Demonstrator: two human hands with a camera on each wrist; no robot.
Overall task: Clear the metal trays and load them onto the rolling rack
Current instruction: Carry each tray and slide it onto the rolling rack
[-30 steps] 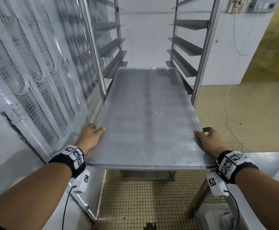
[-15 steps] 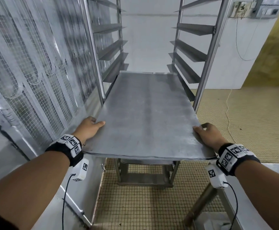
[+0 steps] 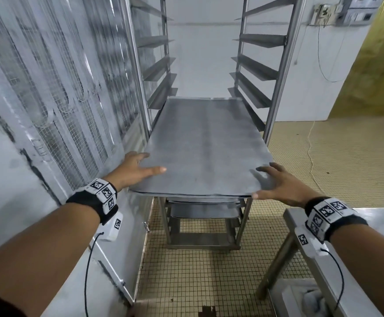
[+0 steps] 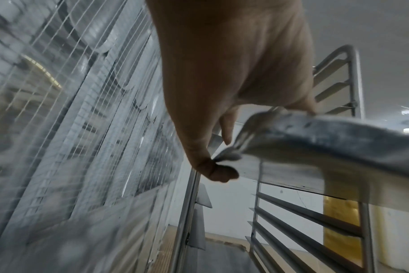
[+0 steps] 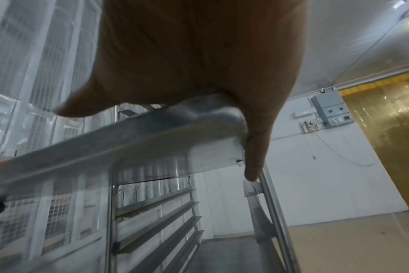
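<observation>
A large flat grey metal tray (image 3: 204,152) lies level on a pair of runners of the tall steel rolling rack (image 3: 282,65), its near end sticking out toward me. Its near edge shows a second thin sheet beneath. My left hand (image 3: 138,165) lies on the near left corner, thumb flat on top and fingers along the side edge. My right hand (image 3: 275,181) rests on the near right corner with fingers spread. In the left wrist view the left hand (image 4: 222,73) meets the tray (image 4: 327,133) rim. In the right wrist view the right hand (image 5: 199,55) presses its palm against the tray (image 5: 128,133) corner.
More trays (image 3: 204,212) sit on lower runners of the rack. A mesh-fronted metal cabinet (image 3: 49,88) runs close along the left. A steel table (image 3: 369,225) stands at the near right. A yellow strip curtain (image 3: 373,65) hangs at the far right, and a cable (image 3: 309,145) trails on the tiled floor.
The tray has slid deeper into the rack. Both hands have left their grip on the side edges and now lie on the near corners with fingers straightened.
</observation>
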